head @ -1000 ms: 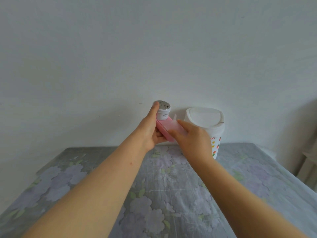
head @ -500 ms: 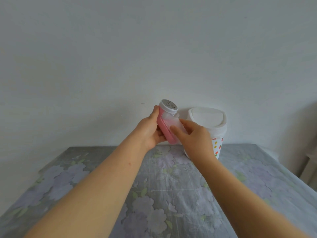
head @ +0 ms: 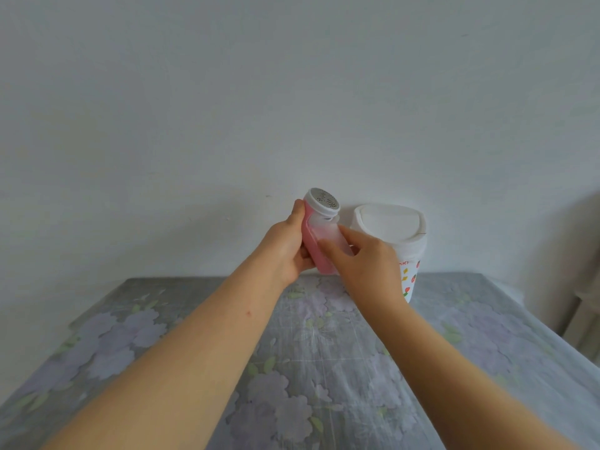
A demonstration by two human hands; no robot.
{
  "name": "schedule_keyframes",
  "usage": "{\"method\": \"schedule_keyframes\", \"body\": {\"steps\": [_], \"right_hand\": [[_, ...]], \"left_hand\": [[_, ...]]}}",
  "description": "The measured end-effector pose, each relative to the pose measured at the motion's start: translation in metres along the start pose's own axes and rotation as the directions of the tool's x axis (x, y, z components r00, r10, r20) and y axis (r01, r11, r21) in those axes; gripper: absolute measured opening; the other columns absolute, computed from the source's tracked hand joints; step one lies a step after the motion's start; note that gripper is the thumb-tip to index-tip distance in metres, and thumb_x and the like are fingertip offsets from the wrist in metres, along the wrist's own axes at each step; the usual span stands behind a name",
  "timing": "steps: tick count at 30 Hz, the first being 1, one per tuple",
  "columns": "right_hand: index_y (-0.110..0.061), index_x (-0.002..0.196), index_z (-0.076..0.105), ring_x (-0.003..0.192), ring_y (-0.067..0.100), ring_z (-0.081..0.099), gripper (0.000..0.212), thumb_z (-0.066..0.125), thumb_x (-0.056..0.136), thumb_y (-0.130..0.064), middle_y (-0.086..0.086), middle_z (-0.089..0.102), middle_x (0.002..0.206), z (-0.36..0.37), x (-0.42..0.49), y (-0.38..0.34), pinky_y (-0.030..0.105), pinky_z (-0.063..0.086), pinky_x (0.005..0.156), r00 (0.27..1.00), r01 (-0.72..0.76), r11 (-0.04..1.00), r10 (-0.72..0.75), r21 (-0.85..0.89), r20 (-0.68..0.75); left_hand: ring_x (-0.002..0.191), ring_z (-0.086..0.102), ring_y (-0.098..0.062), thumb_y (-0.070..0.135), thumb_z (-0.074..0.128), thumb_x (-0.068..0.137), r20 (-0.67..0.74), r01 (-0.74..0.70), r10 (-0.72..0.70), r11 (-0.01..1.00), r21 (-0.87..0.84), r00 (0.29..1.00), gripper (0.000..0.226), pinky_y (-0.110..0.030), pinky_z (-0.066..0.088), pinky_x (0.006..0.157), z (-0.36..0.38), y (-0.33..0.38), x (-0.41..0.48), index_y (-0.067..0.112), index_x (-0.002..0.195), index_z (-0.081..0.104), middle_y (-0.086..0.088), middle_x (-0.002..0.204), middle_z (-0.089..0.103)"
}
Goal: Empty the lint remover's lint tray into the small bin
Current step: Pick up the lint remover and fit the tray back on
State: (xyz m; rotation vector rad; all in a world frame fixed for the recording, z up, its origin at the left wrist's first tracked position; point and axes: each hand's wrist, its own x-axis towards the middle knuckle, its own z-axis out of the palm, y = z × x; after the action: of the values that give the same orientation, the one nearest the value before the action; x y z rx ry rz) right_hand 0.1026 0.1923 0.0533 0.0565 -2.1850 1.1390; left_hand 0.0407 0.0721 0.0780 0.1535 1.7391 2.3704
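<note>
My right thumb and fingers (head: 349, 235) are pinched on the translucent lint tray (head: 328, 238), thumb on its near face, index along its far edge, at the centre of the frame. The right hand (head: 370, 264) covers the tray's lower end, so I cannot tell whether the tray is seated or partly out. My left hand (head: 285, 248) is wrapped tight around the pink body of the lint remover (head: 313, 241), thumb up beside the white head, the remover raised off the surface and tilted with its mesh foil toward the upper right. Just right of it, partly behind my right hand, stands the bin (head: 396, 241), white with a closed swing lid and small coloured prints on its side. I count one remover, one tray, one bin, two hands, both forearms bare. The bin sits at the far edge of a table (head: 308, 368) covered in a grey cloth with pale purple flowers. A plain white wall (head: 292, 92) fills the upper half; something pale and blurred stands at the right edge.
</note>
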Motion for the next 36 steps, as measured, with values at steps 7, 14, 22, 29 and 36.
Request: {"method": "schedule_keyframes", "body": {"steps": [7,14,22,29,36], "right_hand": [[-0.009,0.066,0.063,0.059,0.024,0.048,0.037,0.066,0.084,-0.041,0.010,0.058,0.056,-0.002,0.005,-0.006,0.035,0.036,0.054,1.000,-0.001,1.000,0.001,-0.024,-0.026],[-0.012,0.083,0.074,0.062,0.027,0.060,0.037,0.065,0.084,-0.048,0.010,0.069,0.065,-0.009,0.006,-0.004,0.037,0.048,0.058,0.997,-0.064,0.998,0.064,0.017,0.041],[-0.016,0.126,0.066,0.082,0.021,0.064,0.034,0.058,0.094,-0.021,0.013,0.072,0.091,-0.012,0.008,0.010,0.034,0.048,0.082,0.959,-0.127,0.989,0.103,0.076,0.265],[-0.021,0.124,0.058,0.087,0.012,0.069,0.043,0.072,0.084,-0.028,-0.002,0.073,0.095,0.002,0.006,0.019,0.028,0.051,0.073,0.953,-0.260,0.941,0.215,0.216,0.212],[-0.023,0.143,0.042,0.089,0.018,0.067,0.060,0.061,0.088,-0.011,-0.001,0.065,0.114,0.020,0.010,0.029,0.028,0.054,0.071,0.883,-0.324,0.943,0.272,0.080,0.382]], "left_hand": [[0.079,0.074,-0.029,0.058,0.036,0.094,0.034,0.034,-0.034,0.999,-0.018,0.999,0.053,-0.040,0.060,0.060,0.007,-0.002,-0.003,0.012,0.097,0.063,-0.016,0.082,0.077],[0.088,0.073,-0.029,0.055,0.038,0.094,0.080,0.033,-0.036,0.998,0.044,0.996,0.054,-0.043,0.060,0.072,0.005,-0.005,-0.006,0.009,0.107,0.063,-0.016,0.093,0.076],[0.101,0.067,-0.029,0.053,0.045,0.093,0.023,0.051,-0.055,0.984,0.170,0.998,0.054,-0.047,0.052,0.093,-0.008,-0.001,-0.005,0.007,0.116,0.061,-0.015,0.111,0.070],[0.093,0.070,-0.023,0.019,0.073,0.081,0.032,0.023,-0.036,0.940,0.340,0.999,0.042,-0.033,0.057,0.077,-0.013,-0.011,-0.007,0.005,0.119,0.059,-0.012,0.107,0.072],[0.086,0.066,-0.026,0.026,0.082,0.064,-0.145,0.021,0.114,0.713,0.701,0.983,0.042,-0.041,0.056,0.077,-0.040,-0.020,0.010,0.010,0.098,0.064,-0.011,0.096,0.069]]}}
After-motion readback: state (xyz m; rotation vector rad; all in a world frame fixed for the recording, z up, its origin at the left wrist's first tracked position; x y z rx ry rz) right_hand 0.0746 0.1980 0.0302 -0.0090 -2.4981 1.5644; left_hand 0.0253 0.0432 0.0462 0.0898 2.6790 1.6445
